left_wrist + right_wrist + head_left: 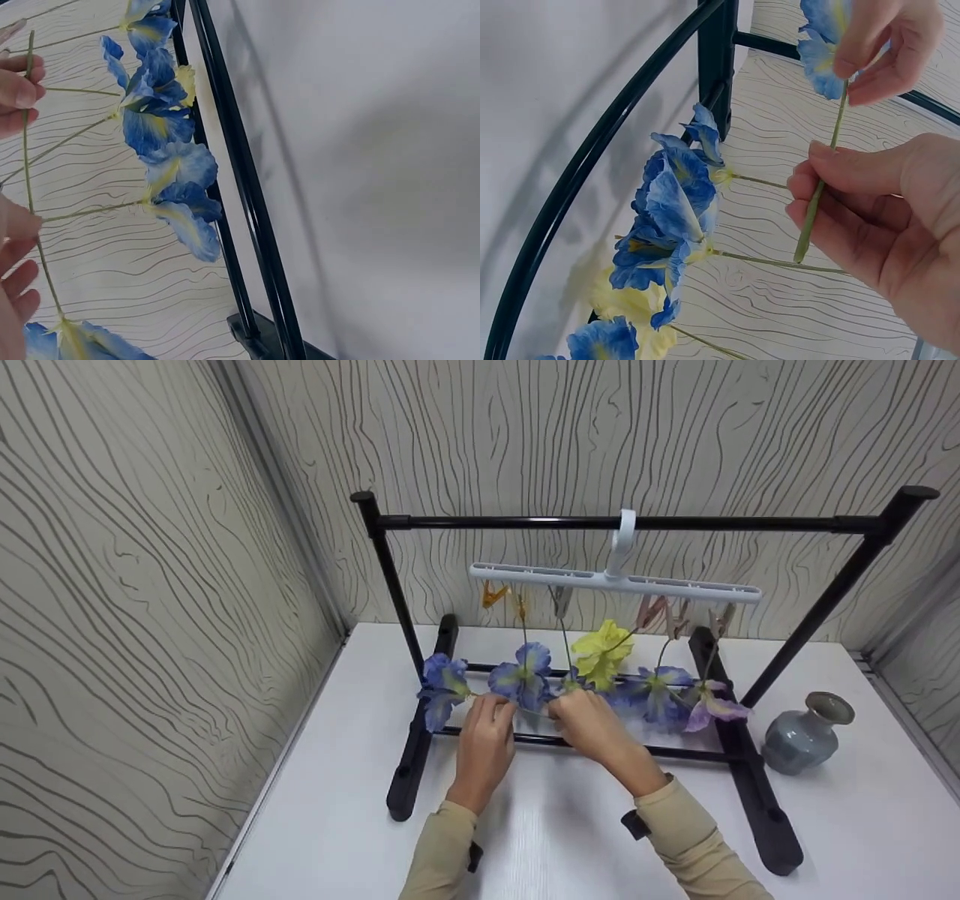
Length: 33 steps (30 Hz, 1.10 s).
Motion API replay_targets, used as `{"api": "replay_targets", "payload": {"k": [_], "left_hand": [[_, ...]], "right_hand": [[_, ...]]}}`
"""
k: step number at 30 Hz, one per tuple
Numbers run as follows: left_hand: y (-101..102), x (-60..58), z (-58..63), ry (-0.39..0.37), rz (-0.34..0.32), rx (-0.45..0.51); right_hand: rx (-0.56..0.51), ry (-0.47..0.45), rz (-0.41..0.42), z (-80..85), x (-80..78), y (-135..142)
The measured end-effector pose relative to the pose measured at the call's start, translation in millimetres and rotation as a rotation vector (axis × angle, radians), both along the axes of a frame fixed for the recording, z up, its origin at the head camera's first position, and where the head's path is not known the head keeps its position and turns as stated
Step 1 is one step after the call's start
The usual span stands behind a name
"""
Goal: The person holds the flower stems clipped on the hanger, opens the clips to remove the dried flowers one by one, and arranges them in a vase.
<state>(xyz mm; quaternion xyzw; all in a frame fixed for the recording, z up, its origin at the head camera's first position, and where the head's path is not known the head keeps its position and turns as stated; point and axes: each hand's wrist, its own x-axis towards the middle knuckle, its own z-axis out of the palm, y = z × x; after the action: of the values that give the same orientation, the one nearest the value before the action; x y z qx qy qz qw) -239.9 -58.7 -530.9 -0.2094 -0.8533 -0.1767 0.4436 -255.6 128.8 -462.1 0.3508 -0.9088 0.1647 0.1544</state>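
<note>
A blue artificial iris (444, 690) with a yellow-green centre lies sideways between both hands. My left hand (486, 742) pinches its green stem (838, 124) close below the bloom. Farther along, my right hand (592, 727) holds the same stem between thumb and fingers, and the thicker cut end (804, 244) sticks out past them. Behind the hands, a blue iris (526, 671), a yellow flower (601, 651) and a pinkish flower (715, 709) hang head down among others. Clips on a white hanger (570, 578) grip their stems. An orange clip (493, 596) hangs at the hanger's left end.
A black rack (495, 522) carries the hanger on its top bar, and its lower bars (667, 752) run beneath the hands. Right of the rack foot, a grey-blue vase (801, 741) stands on the white table (322, 787). Wood-patterned panels (495, 435) enclose the back and sides.
</note>
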Motion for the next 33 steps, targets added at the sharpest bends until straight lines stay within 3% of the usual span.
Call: {"api": "replay_targets", "payload": {"k": [7,14,18,22,27,30,33], "left_hand": [[1.6,5.4,-13.0,0.017,-0.078,0.008],[0.8,2.9,-25.8,-0.052,-0.041,0.033],[-0.7,-0.6,-31.0,-0.154,0.003,0.031],[1.6,-8.3,-34.3,-0.342,0.012,0.052],[9.7,-24.0,-30.8,-0.585,-0.042,0.222],[18.1,-33.9,-25.2,-0.656,-0.065,0.333],[26.9,-40.8,-19.6,-0.667,-0.067,0.395]], "right_hand": [[0.001,0.019,-0.023,0.6,-0.6,4.5],[-0.048,0.058,-0.037,10.5,2.9,10.8],[-0.079,0.093,-0.031,17.4,4.8,12.8],[-0.101,0.133,-0.019,23.1,7.6,16.7],[-0.113,0.147,0.017,29.8,11.7,18.4],[-0.128,0.151,0.026,34.0,14.7,19.2],[-0.148,0.158,0.029,39.5,18.3,20.2]]}}
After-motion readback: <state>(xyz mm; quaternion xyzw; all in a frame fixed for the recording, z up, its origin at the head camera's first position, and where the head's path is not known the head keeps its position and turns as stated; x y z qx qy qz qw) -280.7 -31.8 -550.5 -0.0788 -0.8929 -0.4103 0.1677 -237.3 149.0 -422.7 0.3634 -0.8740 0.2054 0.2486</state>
